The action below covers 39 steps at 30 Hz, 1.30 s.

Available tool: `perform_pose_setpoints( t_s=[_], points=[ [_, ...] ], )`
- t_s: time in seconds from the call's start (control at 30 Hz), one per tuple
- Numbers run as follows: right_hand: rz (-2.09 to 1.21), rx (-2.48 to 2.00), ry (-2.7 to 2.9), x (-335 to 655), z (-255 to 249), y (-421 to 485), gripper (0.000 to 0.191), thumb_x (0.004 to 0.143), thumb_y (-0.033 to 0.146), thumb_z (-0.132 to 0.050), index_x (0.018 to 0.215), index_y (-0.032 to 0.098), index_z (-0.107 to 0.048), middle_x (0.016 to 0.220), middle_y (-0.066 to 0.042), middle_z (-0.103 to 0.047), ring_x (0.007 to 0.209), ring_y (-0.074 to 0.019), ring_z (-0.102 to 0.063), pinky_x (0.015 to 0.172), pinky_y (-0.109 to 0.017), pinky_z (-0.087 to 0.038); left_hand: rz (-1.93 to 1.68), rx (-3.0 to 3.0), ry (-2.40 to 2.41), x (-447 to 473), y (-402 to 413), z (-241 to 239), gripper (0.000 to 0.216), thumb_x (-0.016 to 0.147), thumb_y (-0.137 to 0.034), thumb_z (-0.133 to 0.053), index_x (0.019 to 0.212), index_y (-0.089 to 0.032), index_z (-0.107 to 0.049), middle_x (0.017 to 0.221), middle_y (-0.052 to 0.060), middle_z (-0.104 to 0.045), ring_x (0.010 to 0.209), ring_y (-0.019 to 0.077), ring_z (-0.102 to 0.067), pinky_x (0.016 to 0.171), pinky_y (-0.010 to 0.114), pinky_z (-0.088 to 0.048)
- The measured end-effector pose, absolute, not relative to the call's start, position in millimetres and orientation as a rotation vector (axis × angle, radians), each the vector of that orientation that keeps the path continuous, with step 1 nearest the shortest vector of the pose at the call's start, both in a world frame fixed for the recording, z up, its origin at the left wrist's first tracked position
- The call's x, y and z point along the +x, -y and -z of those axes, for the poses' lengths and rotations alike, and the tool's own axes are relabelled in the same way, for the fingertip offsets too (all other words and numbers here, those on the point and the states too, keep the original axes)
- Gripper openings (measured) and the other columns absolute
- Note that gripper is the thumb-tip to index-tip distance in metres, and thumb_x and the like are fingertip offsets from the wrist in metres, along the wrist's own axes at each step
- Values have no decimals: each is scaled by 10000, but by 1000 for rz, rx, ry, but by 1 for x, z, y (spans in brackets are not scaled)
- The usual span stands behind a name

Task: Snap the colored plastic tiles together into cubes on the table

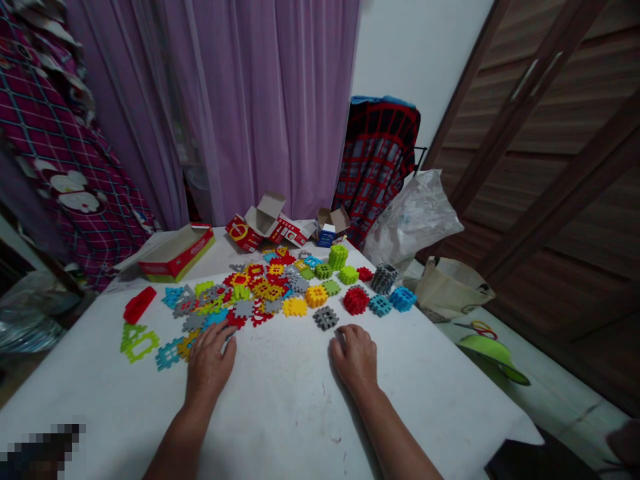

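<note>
Table (300,400): a white top is seen, crowded at its far half; pieces near the right edge could be pushed off by a careless sweep.
Red box (176,253): it lies open at the far left corner, overhanging slightly, and might be knocked down.
Pile of waffle blocks (265,290): loose interlocking pieces are spread across the middle; scattering is judged likely if they are dragged.
Left hand (209,360): it is laid flat, fingers spread and holding nothing, fingertips touching the pile's near edge.
Right hand (355,357): it rests empty, palm down, well apart from the left.
Gray block (326,317): it lies just beyond the right fingertips and could be nudged away.
</note>
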State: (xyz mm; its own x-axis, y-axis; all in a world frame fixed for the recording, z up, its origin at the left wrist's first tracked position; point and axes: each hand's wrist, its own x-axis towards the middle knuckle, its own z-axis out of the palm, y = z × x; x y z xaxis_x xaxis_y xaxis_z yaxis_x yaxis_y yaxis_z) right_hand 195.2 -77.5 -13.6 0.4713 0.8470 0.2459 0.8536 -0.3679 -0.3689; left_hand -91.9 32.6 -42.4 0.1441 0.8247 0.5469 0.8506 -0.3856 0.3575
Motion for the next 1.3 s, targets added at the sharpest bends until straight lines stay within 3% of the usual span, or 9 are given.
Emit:
perform_pose_setpoints(
  t_s=[0.17,0.77,1.07,1.2,1.3],
  points=[
    [-38,-2232,1569,195,7,74,219,893,216,-509,990,221,-705,1005,-67,-648,962,-204,-541,791,-315,-327,1078,-2353,1724,-92,-33,43,348,883,-337,-418,1019,-242,-724,1180,58,-691,1166,268,-574,1067,461,-411],
    [-23,-2250,1581,193,7,70,229,891,207,-509,1016,209,-701,998,-71,-653,944,-201,-553,776,-308,-338,1118,-2377,1705,-92,-31,41,347,878,-329,-431,1008,-221,-734,1181,79,-695,1164,288,-577,1051,486,-426],
    [25,-1842,1701,165,13,60,232,872,175,-465,915,202,-691,934,-62,-658,909,-186,-564,820,-287,-406,1173,-2336,1734,-87,-28,39,292,865,-271,-470,984,-242,-736,1161,65,-704,1171,283,-575,1073,508,-398],
    [-65,-1738,1841,122,1,29,250,848,157,-489,975,214,-697,970,-56,-665,939,-180,-568,855,-278,-415,1239,-2310,1734,-89,-29,39,300,873,-245,-454,996,-234,-728,1149,69,-710,1161,272,-588,1073,507,-401],
    [-77,-1705,1938,93,-6,-2,307,843,191,-523,1109,221,-675,1118,-68,-658,1029,-202,-547,916,-315,-402,1309,-2254,1747,-91,-30,39,297,866,-226,-452,994,-223,-720,1136,74,-714,1151,264,-599,1065,491,-417]
  ],
)
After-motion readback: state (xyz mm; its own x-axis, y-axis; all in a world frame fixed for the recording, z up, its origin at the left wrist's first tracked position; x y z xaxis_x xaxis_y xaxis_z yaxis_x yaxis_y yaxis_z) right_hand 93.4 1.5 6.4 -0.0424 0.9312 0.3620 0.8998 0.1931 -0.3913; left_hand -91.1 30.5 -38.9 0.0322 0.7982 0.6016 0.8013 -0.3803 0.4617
